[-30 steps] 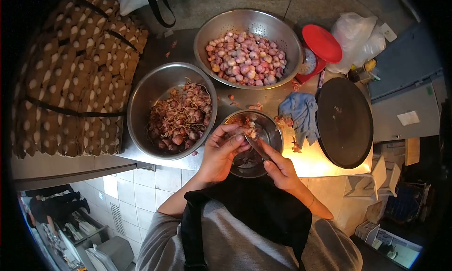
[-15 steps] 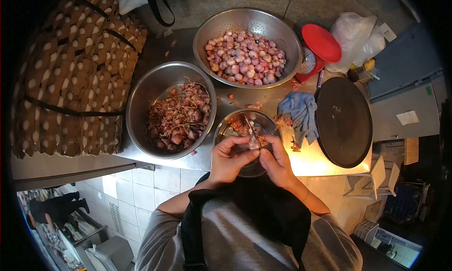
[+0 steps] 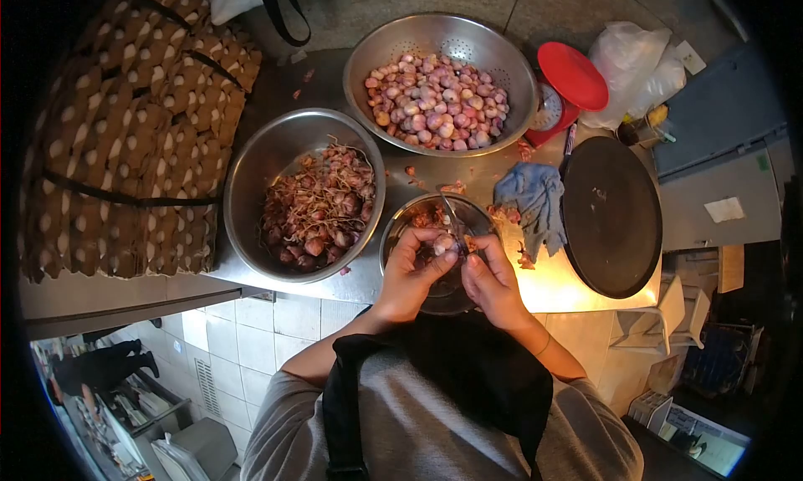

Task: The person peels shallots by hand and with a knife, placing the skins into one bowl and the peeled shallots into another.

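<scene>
Between its thumb and fingers, my left hand (image 3: pixel 411 273) holds a pale shallot (image 3: pixel 443 244). My right hand (image 3: pixel 495 283) grips a small knife (image 3: pixel 452 210), its blade pointing up and away from me beside the shallot. Both hands are over the near part of a small steel bowl (image 3: pixel 393 227) with reddish skins inside. On the left, a larger steel bowl (image 3: pixel 242 230) holds unpeeled shallots with roots (image 3: pixel 314 213). Beyond the small bowl, a steel colander (image 3: pixel 358 71) contains many peeled shallots (image 3: pixel 443 104).
Stacked egg trays (image 3: pixel 134 138) stand at the left. Right of the small bowl lie a blue cloth (image 3: pixel 531 198) and a round black pan (image 3: pixel 612 217). A red scale (image 3: pixel 572 78) and plastic bags (image 3: pixel 631 67) sit farther back. Another person (image 3: pixel 100 368) is at the far lower left.
My hands have drawn slightly apart. The shallot now shows pale and round in my left hand, and the knife has shifted and turned.
</scene>
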Tool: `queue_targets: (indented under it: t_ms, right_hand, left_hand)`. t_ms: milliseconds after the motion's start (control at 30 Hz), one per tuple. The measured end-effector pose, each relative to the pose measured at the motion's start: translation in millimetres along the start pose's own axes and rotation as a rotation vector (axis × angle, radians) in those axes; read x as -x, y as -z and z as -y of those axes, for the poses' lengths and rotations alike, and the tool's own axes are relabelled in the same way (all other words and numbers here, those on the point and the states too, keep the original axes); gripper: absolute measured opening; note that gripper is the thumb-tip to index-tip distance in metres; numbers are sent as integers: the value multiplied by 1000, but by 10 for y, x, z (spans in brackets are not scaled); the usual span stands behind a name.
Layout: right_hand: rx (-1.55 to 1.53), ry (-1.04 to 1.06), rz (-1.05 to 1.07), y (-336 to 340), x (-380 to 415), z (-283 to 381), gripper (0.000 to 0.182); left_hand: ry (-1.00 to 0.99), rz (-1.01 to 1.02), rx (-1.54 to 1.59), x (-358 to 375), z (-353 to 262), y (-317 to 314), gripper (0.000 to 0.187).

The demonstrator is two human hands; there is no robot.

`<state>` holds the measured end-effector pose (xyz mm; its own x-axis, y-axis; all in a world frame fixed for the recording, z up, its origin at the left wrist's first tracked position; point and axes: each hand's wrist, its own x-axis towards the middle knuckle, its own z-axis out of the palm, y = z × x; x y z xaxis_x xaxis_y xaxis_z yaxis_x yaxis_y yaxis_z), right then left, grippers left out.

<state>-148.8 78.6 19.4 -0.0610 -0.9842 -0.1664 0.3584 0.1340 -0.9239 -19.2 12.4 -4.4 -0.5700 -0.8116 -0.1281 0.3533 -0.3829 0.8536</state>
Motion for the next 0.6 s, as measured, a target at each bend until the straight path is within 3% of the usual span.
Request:
queue_targets:
  t_ms: [100,167,200,300,333,433,600]
  right_hand:
    - [-10,-14,-13,25,3,35,16]
    - [-39,-67,-135,96,-24,20,17]
    - [69,-47,-133,145,-46,40,18]
    - [5,-79,-127,214,-56,58,20]
    - [12,-106,-128,222,-54,70,32]
    - [115,-61,-159,135,-48,138,44]
    - [170,-66,-17,153,15,154,44]
  left_hand:
    - [81,18,137,12,-32,24,28]
    - [149,58,203,31,-77,32,31]
    - [194,94,196,32,-119,42,32]
    - [273,139,277,42,-246,43,35]
    - [291,146,320,40,-278,39,36]
    - [313,76,371,23,-331,55,35]
    - [272,13,297,-22,-353,131,35]
